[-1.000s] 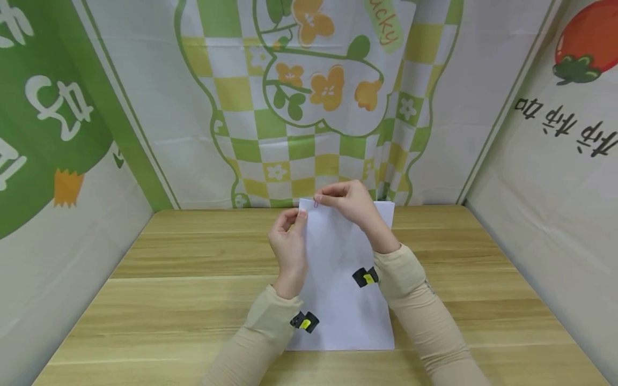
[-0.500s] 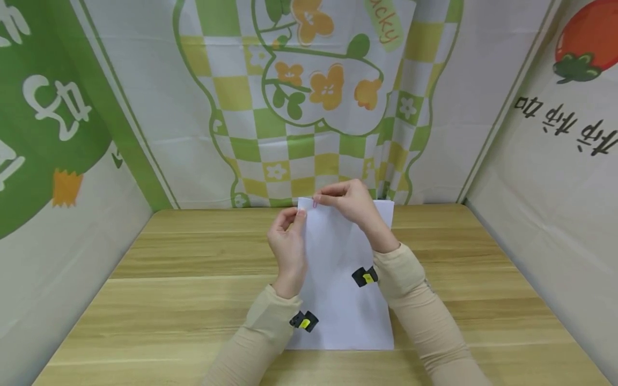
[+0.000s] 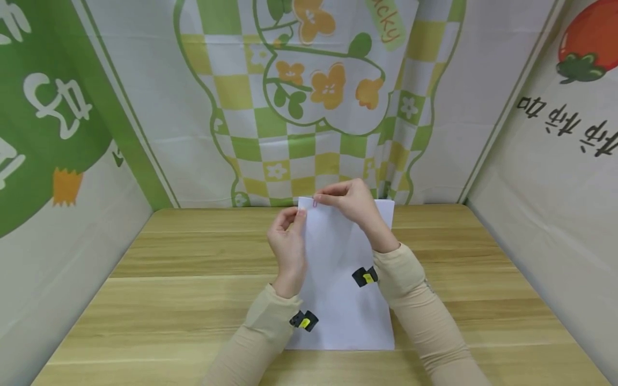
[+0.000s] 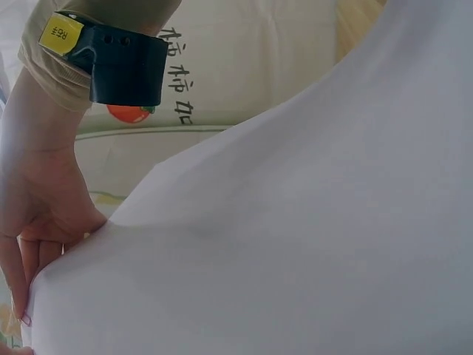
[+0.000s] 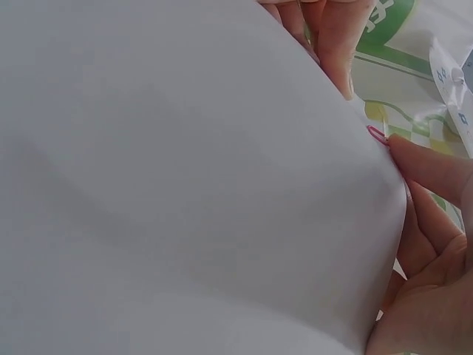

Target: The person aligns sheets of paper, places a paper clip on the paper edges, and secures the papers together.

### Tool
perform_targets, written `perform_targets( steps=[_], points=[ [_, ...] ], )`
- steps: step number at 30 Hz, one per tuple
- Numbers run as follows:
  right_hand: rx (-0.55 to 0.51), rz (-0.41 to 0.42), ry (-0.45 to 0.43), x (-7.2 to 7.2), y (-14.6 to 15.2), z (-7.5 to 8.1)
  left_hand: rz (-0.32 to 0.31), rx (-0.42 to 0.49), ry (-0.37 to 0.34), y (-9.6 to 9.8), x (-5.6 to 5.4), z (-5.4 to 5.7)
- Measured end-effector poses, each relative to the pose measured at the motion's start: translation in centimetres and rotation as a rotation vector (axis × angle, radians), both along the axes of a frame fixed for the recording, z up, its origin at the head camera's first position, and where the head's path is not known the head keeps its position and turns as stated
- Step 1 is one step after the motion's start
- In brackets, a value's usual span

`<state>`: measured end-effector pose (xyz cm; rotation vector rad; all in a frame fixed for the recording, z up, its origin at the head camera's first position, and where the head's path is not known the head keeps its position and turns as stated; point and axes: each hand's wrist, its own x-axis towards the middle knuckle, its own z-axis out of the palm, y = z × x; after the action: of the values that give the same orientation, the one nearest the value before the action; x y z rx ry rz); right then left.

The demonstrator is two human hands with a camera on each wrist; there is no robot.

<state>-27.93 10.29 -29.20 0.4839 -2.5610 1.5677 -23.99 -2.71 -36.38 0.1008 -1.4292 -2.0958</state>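
White paper sheets (image 3: 338, 300) stand tilted up from the table, their top edge raised. A small pink paper clip (image 5: 378, 134) sits on that top edge near the upper left corner. My right hand (image 3: 351, 205) pinches the clip between thumb and forefinger, and its other fingers lie behind the paper. My left hand (image 3: 288, 246) grips the left edge of the sheets just below the corner, thumb in front. In the right wrist view the left thumb lies a short way from the clip. How far the clip reaches over the sheets is partly hidden by the right fingertips.
A wood-grain table (image 3: 193, 257) lies under the paper. Behind it hangs a checked green and yellow cloth (image 3: 309, 150), with printed cloth walls on both sides. Each wrist wears a black camera mount (image 3: 305, 321) with a yellow label.
Both hands and the paper stay almost in place. A little more of the pink clip's loop seems to show below the right fingertips than a second ago.
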Motion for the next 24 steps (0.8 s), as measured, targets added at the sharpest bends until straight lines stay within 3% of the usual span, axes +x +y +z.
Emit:
perform_targets(
  steps=[14,24],
  points=[
    [0.075,-0.014,0.173,0.31,-0.27,-0.17,-0.002,0.024,-0.001,0.01,0.19,0.46],
    [0.037,0.004,0.209,0.15,-0.11,-0.65,0.011,0.012,-0.012,-0.06,0.06,0.44]
  ],
)
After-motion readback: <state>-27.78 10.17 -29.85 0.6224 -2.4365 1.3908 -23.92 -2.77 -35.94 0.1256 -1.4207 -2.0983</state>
